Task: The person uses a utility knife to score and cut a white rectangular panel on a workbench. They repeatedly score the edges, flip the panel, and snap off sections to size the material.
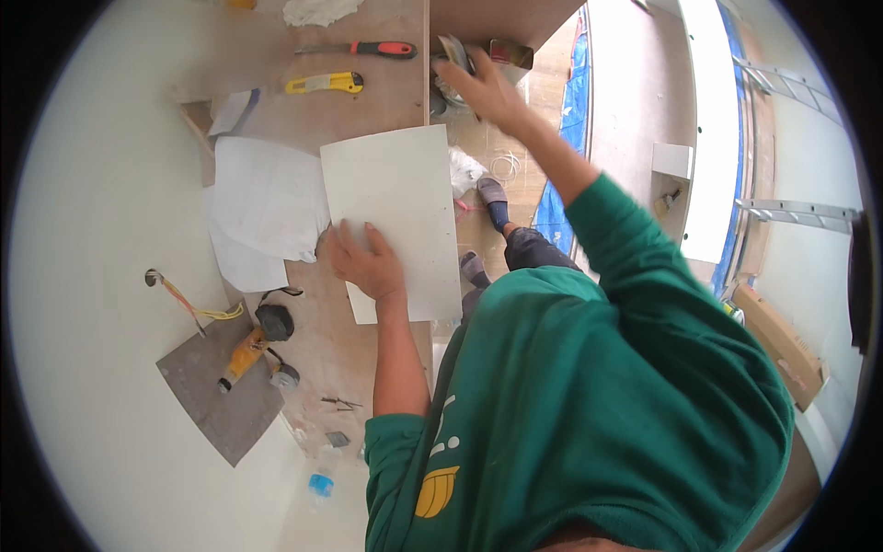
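Note:
A white rectangular panel (414, 212) lies on the wooden worktop, its right side reaching past the edge. My left hand (368, 262) rests on the panel's left part with fingers spread, holding nothing. Beyond the panel's far right corner, my right hand (487, 92) is stretched out past the worktop's edge. Its fingers are closed about a greyish, rounded object (452, 53), too blurred and covered to name. Close to that hand is a dark red and black box-like item (511, 53). White paper sheets (271, 198) lie left of the panel.
On the worktop's far part lie a red-and-black handled tool (384, 50) and a yellow utility knife (324, 83). A yellow power tool (244, 357) rests at the near left, by yellow wires (216, 314) from the wall. Ladders (800, 213) and a cardboard box (780, 348) stand right.

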The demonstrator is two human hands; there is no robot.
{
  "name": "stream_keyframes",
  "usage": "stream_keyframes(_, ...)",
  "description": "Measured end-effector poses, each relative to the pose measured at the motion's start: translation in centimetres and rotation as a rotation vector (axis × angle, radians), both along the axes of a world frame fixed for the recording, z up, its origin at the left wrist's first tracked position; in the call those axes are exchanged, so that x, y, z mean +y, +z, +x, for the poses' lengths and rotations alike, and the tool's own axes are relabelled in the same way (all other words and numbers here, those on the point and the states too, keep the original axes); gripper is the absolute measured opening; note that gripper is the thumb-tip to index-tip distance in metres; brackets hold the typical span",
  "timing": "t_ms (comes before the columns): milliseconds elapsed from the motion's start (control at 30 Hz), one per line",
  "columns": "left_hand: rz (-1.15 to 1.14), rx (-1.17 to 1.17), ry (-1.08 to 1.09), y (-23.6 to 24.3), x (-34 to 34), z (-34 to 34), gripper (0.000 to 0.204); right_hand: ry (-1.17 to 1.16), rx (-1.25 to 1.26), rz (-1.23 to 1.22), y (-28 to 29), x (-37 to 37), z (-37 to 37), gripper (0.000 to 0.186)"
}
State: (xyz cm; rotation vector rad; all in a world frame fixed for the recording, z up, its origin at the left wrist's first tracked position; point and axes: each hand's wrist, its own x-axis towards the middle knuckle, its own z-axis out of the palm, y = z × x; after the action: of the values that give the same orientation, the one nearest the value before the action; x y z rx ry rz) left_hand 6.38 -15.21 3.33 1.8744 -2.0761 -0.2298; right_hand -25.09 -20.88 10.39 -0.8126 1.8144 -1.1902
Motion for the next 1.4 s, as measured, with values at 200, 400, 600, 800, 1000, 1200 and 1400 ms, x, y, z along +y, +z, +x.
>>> stream_keyframes(200, 0.138, -0.150, -0.142, 0.0, 1.7, -0.7, 0.076, -0.160, 0.167, 0.118, -8.6, 2.3, 8.0, 0.086)
stream_keyframes(400, 0.145, -0.206, -0.169, 0.9, 2.5, -1.5, 0.100, -0.292, 0.375, 0.013, -9.2, 2.0, 11.4, 0.092)
stream_keyframes(600, 0.173, -0.260, -0.168, 0.4, 2.3, -1.3, 0.104, -0.191, 0.461, 0.009, -7.6, 14.8, 21.3, 0.081)
stream_keyframes(800, 0.202, -0.307, -0.188, 0.4, 2.3, -1.1, 0.103, -0.126, 0.379, -0.089, -9.1, 20.1, 24.7, 0.078)
stream_keyframes(1000, 0.150, -0.311, -0.226, -0.2, 2.0, -1.4, 0.105, -0.244, 0.323, -0.037, -8.6, 3.4, 11.1, 0.078)
stream_keyframes(1200, 0.167, -0.352, -0.204, -0.3, 2.3, -0.8, 0.105, -0.095, 0.191, -0.027, -9.4, 21.9, 25.9, 0.080)
stream_keyframes(1400, 0.260, -0.345, -0.189, 0.4, 2.4, -1.5, 0.107, -0.161, 0.210, -0.134, -9.2, 13.9, 19.4, 0.076)
